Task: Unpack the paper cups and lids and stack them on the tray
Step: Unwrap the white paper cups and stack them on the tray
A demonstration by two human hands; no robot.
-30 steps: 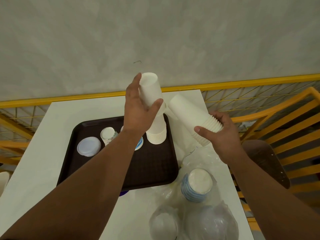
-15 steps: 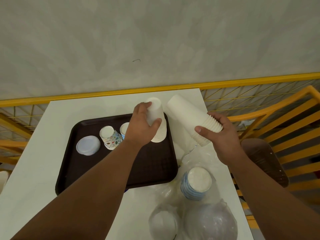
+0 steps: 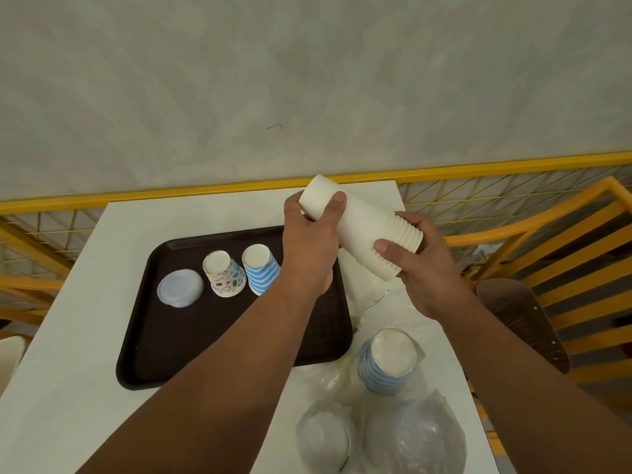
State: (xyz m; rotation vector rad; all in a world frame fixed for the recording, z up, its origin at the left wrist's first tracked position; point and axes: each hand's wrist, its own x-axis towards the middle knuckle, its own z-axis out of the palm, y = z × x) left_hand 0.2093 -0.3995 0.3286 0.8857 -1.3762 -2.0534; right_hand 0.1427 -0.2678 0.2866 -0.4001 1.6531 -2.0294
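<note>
While both hands' fingers grip the white cup stack [image 3: 362, 230], the tray [image 3: 191, 336] sits on a white table [image 3: 68, 388].

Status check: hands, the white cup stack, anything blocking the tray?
Left hand grips white cup stack at base end; right hand grips rim end. Stack tilted above tray. Nothing blocking.

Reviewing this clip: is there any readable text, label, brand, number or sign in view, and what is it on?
None can be read.
Patterned cup stack on the tray: small coloured doodles, no legible words.
Clear plastic wrap beside the tray: a faint bluish mark, too small and blurred to read.
White cup stack gripped by the left hand and right hand: plain, no print visible.
</note>
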